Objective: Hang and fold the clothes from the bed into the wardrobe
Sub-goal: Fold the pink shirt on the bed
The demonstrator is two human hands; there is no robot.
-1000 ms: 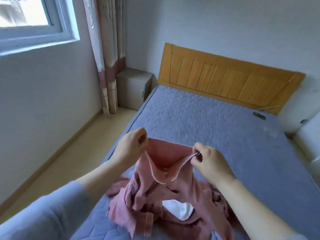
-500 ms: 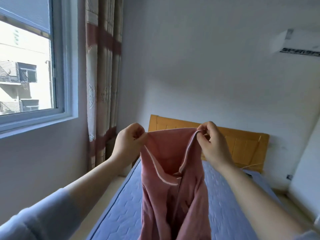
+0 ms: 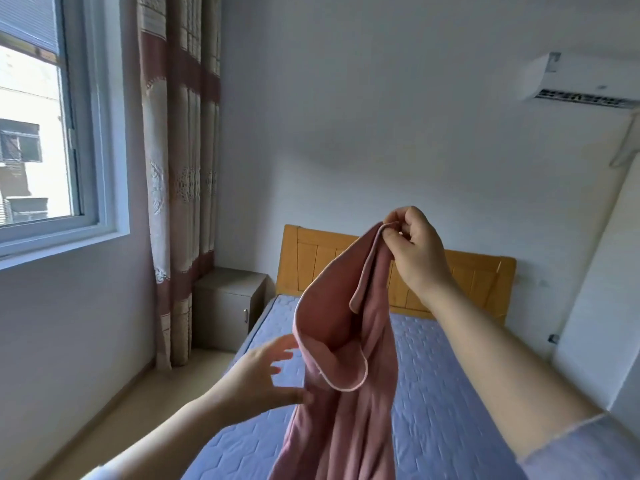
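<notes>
**Q:** What do the fingers of the right hand (image 3: 415, 251) do?

**A:** Thumb and forefinger pinch the top hem of the pink garment (image 3: 343, 341); the other fingers curl into the palm. The soft, matte cloth hangs down from these fingertips in long folds, above the bed (image 3: 450, 393), and runs out of view at the bottom.

**Q:** And the left hand (image 3: 263, 372)?

**A:** Its fingers (image 3: 284, 342) are straight and spread apart, holding nothing. They lie just beside the garment's curved lapel, edged in thin white piping (image 3: 346, 389), and the thumb tip touches the cloth below it.

**Q:** What lies beyond the fingers?

**A:** A blue quilted mattress cover with hexagonal stitching, then a panelled orange wooden headboard (image 3: 478, 282). Past the left fingertips stands a boxy grey nightstand (image 3: 225, 303) beside a banded, embroidered curtain (image 3: 180, 168).

**Q:** Is any writing legible?

**A:** The air conditioner (image 3: 581, 84), above the right hand, bears a label too small to read.
</notes>
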